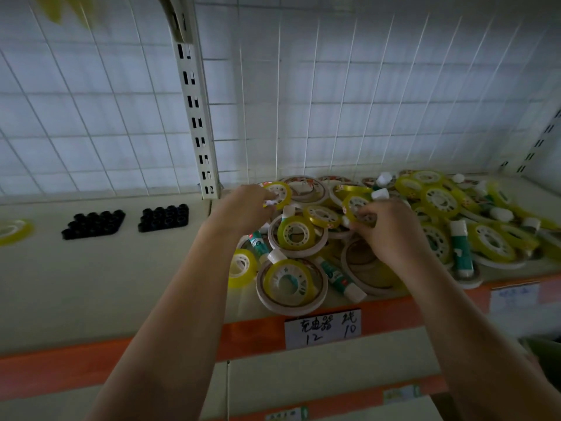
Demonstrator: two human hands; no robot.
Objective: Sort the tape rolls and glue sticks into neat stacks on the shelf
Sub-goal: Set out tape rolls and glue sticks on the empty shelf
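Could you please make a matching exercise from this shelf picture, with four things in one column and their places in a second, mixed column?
Things:
1. left hand
2. right hand
3. black blocks
4. handwritten label

Places:
A. on the orange front edge of the shelf
B. gripping a yellow tape roll at the back left of the pile
C. on the bare shelf, left of the pile
D. pinching a yellow tape roll near the middle of the pile

Pairs: 1-B, 2-D, 3-C, 4-A

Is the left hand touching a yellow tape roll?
Touching. The head view shows the left hand gripping a yellow tape roll at its edge.
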